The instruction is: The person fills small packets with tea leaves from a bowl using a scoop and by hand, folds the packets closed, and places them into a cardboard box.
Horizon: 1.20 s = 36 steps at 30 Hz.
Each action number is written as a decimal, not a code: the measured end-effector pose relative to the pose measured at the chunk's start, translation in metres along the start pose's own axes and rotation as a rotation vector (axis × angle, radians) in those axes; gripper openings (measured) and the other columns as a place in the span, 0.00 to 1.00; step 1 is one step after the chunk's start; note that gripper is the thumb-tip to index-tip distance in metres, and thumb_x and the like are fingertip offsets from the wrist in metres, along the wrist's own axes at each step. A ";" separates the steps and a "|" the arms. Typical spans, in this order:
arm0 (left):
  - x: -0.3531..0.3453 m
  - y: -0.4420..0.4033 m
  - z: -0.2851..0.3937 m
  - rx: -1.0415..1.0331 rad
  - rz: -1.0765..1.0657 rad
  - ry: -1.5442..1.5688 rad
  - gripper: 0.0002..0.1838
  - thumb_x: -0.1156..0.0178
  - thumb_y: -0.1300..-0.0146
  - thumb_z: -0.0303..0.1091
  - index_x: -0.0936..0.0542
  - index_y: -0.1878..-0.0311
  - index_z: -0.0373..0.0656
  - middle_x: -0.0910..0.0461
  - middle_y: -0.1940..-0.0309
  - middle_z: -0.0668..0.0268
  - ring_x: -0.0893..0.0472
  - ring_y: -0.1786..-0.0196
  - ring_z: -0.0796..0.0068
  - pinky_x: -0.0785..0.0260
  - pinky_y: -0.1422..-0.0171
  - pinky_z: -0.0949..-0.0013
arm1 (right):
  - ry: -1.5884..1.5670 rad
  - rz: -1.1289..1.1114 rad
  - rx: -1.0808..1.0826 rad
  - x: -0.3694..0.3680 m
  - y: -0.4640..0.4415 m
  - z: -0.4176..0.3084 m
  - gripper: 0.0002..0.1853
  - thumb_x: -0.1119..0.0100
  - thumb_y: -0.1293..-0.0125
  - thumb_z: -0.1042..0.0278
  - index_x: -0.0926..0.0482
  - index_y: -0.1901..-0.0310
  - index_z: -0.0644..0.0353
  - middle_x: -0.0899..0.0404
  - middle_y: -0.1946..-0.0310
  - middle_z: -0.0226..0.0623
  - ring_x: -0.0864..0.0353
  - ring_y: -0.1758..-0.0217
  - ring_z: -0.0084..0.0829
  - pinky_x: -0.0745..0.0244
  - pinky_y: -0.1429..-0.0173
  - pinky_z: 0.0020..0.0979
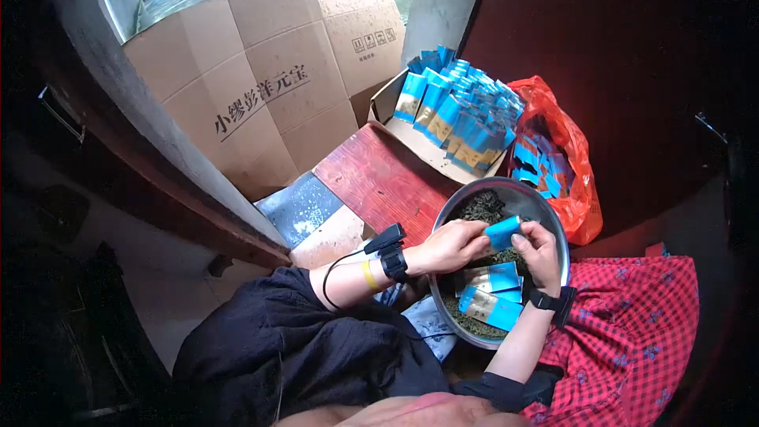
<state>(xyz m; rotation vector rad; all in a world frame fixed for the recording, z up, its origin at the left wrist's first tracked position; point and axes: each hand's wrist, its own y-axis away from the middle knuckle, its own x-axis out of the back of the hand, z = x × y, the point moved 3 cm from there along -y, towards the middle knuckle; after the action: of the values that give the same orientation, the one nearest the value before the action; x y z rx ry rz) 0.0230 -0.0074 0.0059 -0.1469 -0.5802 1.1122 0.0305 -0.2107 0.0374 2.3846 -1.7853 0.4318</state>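
Observation:
A small blue packet (503, 232) is held between both hands above a round metal bowl (563, 257). My left hand (455, 245) pinches its left end, and my right hand (538, 251) grips its right end, fingers closed. Dark green leafy material (482, 207) lies in the bowl. Several blue and gold packets (490, 308) rest on it, below my hands. Whether the held packet is sealed or has anything inside cannot be made out.
A carton (431, 152) full of upright blue and gold packets stands on a red wooden board (387, 178). Beside it is a red plastic bag (581, 190) with more packets. Flattened cardboard (277, 95) leans behind. Red checked cloth (632, 324) lies at right.

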 end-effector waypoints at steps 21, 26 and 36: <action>-0.001 0.004 -0.002 0.080 0.046 0.095 0.12 0.47 0.31 0.37 0.22 0.55 0.38 0.21 0.71 0.51 0.18 0.64 0.51 0.28 0.60 0.57 | 0.204 0.049 0.011 -0.004 0.000 -0.006 0.09 0.35 0.37 0.66 0.20 0.63 0.64 0.22 0.69 0.24 0.27 0.65 0.15 0.31 0.58 0.21; -0.004 0.003 -0.007 0.128 -0.095 0.057 0.13 0.47 0.32 0.38 0.22 0.54 0.38 0.20 0.66 0.50 0.19 0.60 0.53 0.28 0.57 0.57 | 0.165 -0.006 0.004 -0.010 0.000 -0.007 0.08 0.34 0.38 0.67 0.20 0.65 0.62 0.23 0.72 0.23 0.28 0.69 0.14 0.31 0.63 0.20; 0.018 -0.017 -0.010 0.222 0.028 0.592 0.12 0.42 0.31 0.39 0.19 0.61 0.39 0.23 0.72 0.73 0.26 0.70 0.85 0.32 0.67 0.74 | -0.357 0.210 0.218 -0.006 0.000 -0.023 0.17 0.43 0.30 0.61 0.25 0.46 0.63 0.20 0.58 0.33 0.21 0.57 0.24 0.26 0.48 0.26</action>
<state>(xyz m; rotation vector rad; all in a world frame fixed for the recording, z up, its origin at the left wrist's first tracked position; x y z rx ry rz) 0.0471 0.0030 0.0110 -0.2782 0.0735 1.0859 0.0253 -0.1989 0.0573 2.5584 -2.2631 0.2435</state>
